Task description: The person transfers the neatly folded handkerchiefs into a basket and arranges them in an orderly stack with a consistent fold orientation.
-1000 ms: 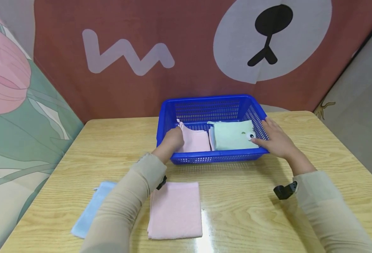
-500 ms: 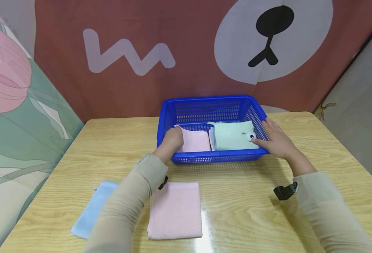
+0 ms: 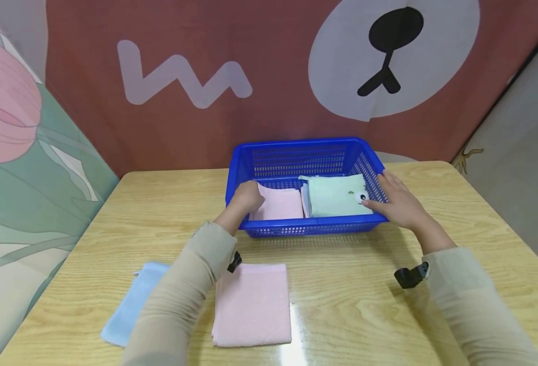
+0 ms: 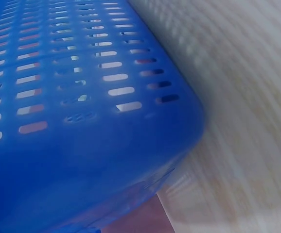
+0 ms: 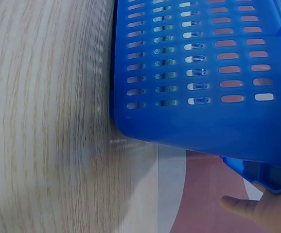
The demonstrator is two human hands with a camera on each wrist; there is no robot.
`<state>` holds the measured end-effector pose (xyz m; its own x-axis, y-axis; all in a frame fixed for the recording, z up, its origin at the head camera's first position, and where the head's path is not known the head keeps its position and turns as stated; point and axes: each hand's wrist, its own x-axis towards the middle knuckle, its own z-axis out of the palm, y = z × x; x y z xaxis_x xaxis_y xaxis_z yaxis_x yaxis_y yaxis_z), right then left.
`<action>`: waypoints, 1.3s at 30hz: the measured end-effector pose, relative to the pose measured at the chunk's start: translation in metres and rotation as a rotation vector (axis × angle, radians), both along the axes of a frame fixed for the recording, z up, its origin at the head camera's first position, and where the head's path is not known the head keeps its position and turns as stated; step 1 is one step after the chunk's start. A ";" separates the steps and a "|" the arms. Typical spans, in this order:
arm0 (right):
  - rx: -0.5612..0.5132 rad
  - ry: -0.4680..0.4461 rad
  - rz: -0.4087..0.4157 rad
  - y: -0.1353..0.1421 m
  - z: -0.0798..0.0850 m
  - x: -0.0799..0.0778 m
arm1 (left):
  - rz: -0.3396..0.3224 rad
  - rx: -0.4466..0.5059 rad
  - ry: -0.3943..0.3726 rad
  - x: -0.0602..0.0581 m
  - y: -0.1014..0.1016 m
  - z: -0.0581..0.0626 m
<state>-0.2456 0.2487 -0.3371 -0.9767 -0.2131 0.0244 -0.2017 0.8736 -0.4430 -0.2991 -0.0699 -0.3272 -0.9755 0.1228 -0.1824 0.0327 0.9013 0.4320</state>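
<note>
Shifting the left hand (image 3: 247, 197) slightly leftward since half a second ago, toward the left end of a blue rectangular perforated plastic basket (image 3: 315, 222). Reaching in there beside a folded pale-pink cloth (image 3: 280, 204) lying inside the basket; hiding the left fingertips, so being unable to tell any grip on cloth or rim. Resting the right hand (image 3: 400, 203) at the right rim, holding its fingers straight, with the thumb apart and pointing inward over a pale-green cloth (image 3: 333, 197) with a white eye patch (image 3: 362, 197). Seeing, nearer on the light wood-grain table (image 3: 351, 305), a square folded pink cloth (image 3: 252, 307) and, left of it, a light-blue cloth (image 3: 136, 302) partly behind the beige left sleeve (image 3: 182, 295).
</note>
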 end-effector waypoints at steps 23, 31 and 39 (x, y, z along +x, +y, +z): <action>-0.004 0.003 0.009 -0.003 0.003 -0.003 | -0.085 0.341 -0.077 0.013 -0.013 0.016; -0.015 0.011 0.002 -0.002 0.001 -0.001 | -0.093 0.567 -0.140 0.019 -0.023 0.022; -0.008 0.005 -0.005 0.000 0.001 0.000 | -0.119 0.686 -0.170 0.028 -0.036 0.033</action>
